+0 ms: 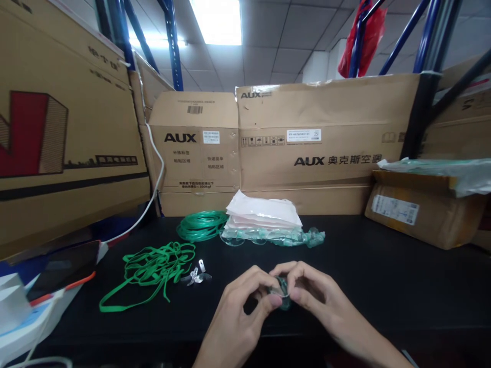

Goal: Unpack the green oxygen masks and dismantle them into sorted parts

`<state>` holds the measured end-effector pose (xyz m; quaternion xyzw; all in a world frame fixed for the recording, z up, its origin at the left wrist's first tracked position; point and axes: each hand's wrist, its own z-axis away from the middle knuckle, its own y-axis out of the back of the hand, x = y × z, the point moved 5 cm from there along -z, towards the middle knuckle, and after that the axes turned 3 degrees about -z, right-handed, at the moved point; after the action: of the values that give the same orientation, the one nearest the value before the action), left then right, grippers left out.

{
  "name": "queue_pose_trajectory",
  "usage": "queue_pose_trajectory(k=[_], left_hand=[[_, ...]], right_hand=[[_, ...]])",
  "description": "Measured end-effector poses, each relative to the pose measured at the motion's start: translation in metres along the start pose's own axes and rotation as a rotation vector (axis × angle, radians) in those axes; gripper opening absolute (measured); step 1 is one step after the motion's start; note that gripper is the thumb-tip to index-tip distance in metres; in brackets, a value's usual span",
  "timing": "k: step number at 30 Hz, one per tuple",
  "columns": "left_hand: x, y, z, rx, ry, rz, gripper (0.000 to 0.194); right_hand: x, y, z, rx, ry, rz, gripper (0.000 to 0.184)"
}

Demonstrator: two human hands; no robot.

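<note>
Both my hands meet over the black tabletop near its front edge. My left hand and my right hand each pinch a small clear greenish plastic piece between thumb and fingertips. Left of my hands lie small metal clips and a tangle of green elastic straps. Further back are a coil of green tubing, a row of clear green plastic pieces, and a stack of white flat bags on top of them.
Cardboard AUX boxes wall the back and left of the table. A brown parcel with a plastic bag on it sits at the right. A dark phone and white cable lie at the left.
</note>
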<state>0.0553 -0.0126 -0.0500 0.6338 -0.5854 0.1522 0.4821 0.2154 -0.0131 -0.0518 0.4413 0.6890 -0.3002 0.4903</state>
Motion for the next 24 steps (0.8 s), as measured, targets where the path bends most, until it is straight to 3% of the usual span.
queue_pose_trajectory(k=[8,17,21,24], left_hand=[[-0.001,-0.001,0.004,-0.019,-0.102,-0.057,0.017],[0.005,-0.004,0.005,0.058,-0.055,-0.087,0.018],[0.004,-0.002,0.004,0.121,-0.065,-0.065,0.017],[0.0,-0.001,0.004,0.148,-0.048,-0.032,0.017]], right_hand=[[0.003,0.001,0.001,-0.013,0.029,0.035,0.021],[0.007,0.001,-0.001,0.088,0.029,-0.037,0.021],[0.012,-0.001,-0.001,0.056,-0.067,0.099,0.033],[0.01,-0.004,-0.002,0.012,-0.069,0.16,0.028]])
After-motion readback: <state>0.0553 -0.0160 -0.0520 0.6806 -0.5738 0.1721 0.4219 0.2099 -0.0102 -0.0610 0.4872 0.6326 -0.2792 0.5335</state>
